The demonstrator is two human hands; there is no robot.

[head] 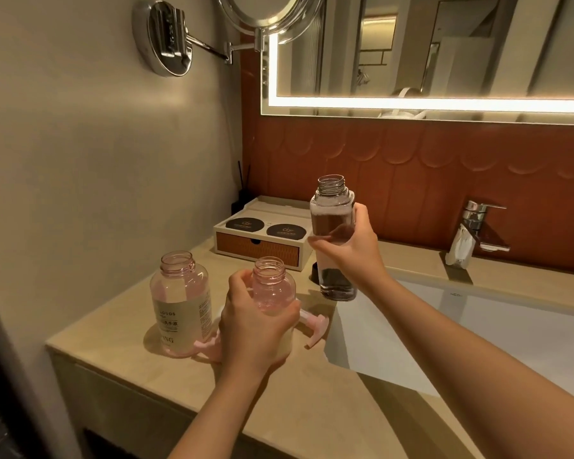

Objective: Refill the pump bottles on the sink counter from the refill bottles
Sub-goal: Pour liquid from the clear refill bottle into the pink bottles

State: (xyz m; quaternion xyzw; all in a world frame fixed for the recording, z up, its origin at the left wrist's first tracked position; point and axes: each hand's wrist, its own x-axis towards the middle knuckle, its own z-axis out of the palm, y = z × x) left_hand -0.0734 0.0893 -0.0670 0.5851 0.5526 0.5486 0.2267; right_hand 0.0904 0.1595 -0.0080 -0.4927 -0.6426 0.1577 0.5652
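as its pump head [314, 326] lies on the table [312, 419], the pump bottle [274, 289] gripped by my left hand [256, 329] stands open; my right hand [355, 256] holds the refill bottle [332, 223] upright beside it. no pouring yet, i judge; the second pump bottle [179, 303] also waits.

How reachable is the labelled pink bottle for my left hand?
Likely not yet: the labelled bottle stands just beside the left hand, nothing between, but that hand grips the other bottle.

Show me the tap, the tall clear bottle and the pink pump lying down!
tap [476, 220]: head view, on its shiny body.
tall clear bottle [332, 207]: head view, on its upper wall.
pink pump [316, 328]: head view, on its head.
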